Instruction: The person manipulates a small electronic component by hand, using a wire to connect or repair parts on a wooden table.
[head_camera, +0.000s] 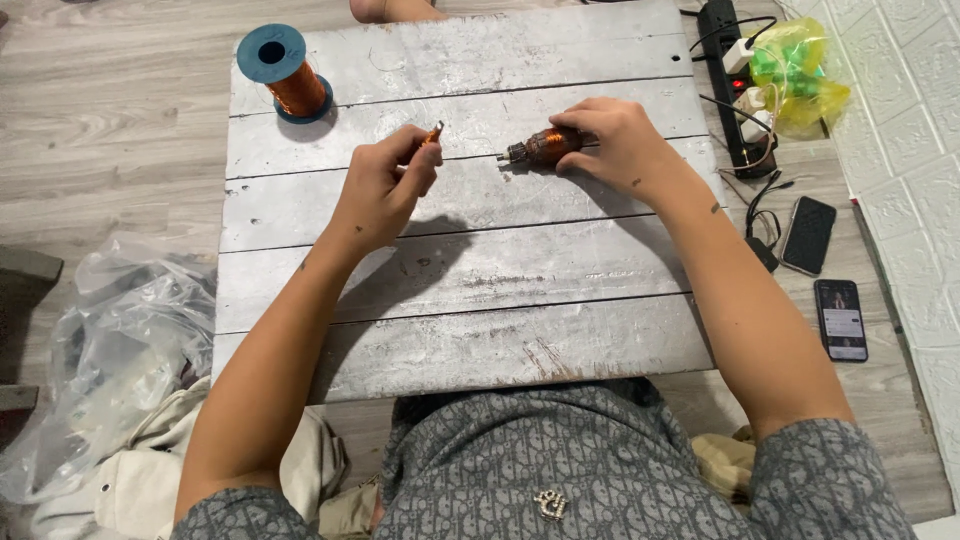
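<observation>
Rotor (542, 147) lies gripped by the right hand (610, 140) on the tabletop (470, 270); left hand (385, 185) pinches copper wire (432, 133); keep it taut.

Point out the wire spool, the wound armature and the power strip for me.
Wire spool (283, 75): head view, on its copper winding and blue flange.
Armature (545, 146): head view, on its copper windings beside the right hand.
Power strip (727, 70): head view, on its black body.

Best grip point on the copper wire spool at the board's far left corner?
Judging by its pose, take the copper wire spool by the blue top flange rim, coming from above. It stands upright on the grey plank board, and the flange overhangs the wound core. Both the left hand and right hand are occupied elsewhere.
</observation>
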